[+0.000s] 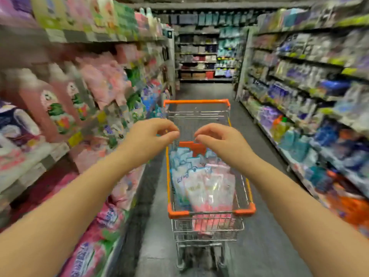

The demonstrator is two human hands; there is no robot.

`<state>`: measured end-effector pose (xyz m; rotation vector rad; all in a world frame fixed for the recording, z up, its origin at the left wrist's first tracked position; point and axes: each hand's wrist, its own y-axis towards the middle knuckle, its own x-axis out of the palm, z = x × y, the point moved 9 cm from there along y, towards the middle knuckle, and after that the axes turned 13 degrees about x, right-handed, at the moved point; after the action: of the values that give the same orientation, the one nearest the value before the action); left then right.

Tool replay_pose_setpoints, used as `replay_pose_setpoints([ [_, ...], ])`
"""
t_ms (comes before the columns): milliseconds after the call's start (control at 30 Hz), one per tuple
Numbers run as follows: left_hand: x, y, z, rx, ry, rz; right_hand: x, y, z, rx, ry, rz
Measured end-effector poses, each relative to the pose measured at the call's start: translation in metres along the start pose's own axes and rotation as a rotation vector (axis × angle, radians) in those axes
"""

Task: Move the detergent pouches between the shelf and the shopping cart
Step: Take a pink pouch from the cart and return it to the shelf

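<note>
Left hand (147, 136): raised over the far half of the cart, fingers loosely curled, thumb close to forefinger, nothing held.
Right hand (219, 141): level with the left and near it, fingertips apart from the left's, same loose curl, nothing held.
Pouches (201, 182): heaped in the cart basket, overlapping and tilted; pale blue ones toward the far and left side, pink and white ones nearer; print too blurred to read.
Cart (242, 211): wire basket with orange rim and corners, standing lengthwise in the middle of the aisle, closer to the left shelf than to the right.
Left shelf (58, 152): several tiers, crammed with pink, white and green packs and bottles, badly smeared by blur.
Floor (263, 226): smooth dull grey, running straight down the aisle.
Right shelf (299, 90): tiers of blue, purple and teal packs, orange ones low down, yellow-green strips along the edges.
Back shelves (199, 56): set across the aisle's far end, dimly lit, stocked in rows.
</note>
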<state>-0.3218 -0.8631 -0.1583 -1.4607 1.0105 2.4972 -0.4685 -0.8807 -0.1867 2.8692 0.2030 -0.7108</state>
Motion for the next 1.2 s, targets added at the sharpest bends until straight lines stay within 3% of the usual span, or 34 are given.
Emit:
replay_pose_setpoints([
  [167,0.135,0.049,-0.068,-0.088,-0.16,-0.125,-0.028,0.054,0.136,0.313,0.114,0.153],
  [367,0.264,0.077,-0.139,-0.288,-0.265,-0.198,-0.009,0.116,0.265,0.541,0.228,0.142],
  [667,0.434,0.037,-0.244,-0.795,-0.332,-0.271,0.093,0.199,0.429,0.824,0.239,-0.068],
  [867,0.512,-0.005,-0.286,-0.895,-0.279,-0.316,0.145,0.2,0.511,0.992,0.158,-0.257],
  [1067,0.566,-0.025,-0.316,-1.041,-0.453,-0.199,0.175,0.208,0.56,1.06,0.147,-0.232],
  [1200,0.603,-0.05,-0.328,-1.304,-0.678,-0.07,0.19,0.218,0.571,1.059,0.068,-0.254],
])
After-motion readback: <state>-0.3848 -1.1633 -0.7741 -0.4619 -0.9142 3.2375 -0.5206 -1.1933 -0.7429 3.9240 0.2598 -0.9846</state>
